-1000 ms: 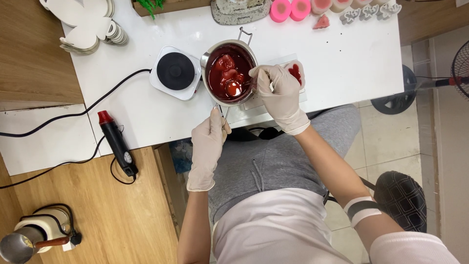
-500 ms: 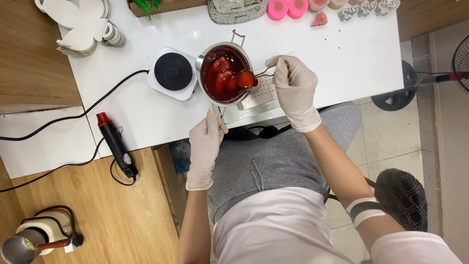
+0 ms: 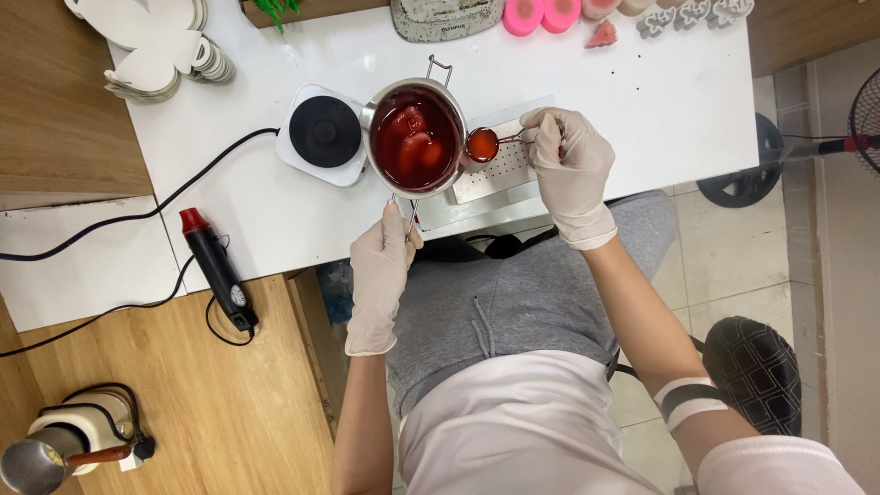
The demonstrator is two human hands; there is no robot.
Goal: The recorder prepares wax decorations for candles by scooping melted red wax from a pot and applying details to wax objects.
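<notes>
A small steel pot holds red liquid with softer red lumps in it. My left hand, gloved in white, grips the pot's handle at the near side. My right hand, also gloved, holds a small metal spoon full of red liquid, just right of the pot's rim. Under the spoon lies a flat metal scale on the white table.
A small black-topped hot plate sits left of the pot, its cable running off left. A red-tipped black heat gun lies at the table's near-left edge. Pink moulds and paper cut-outs line the far edge. A fan stands right.
My right hand has drawn the spoon out of the pot and carried it rightward over the scale. The pot has stayed in my left hand's grip.
</notes>
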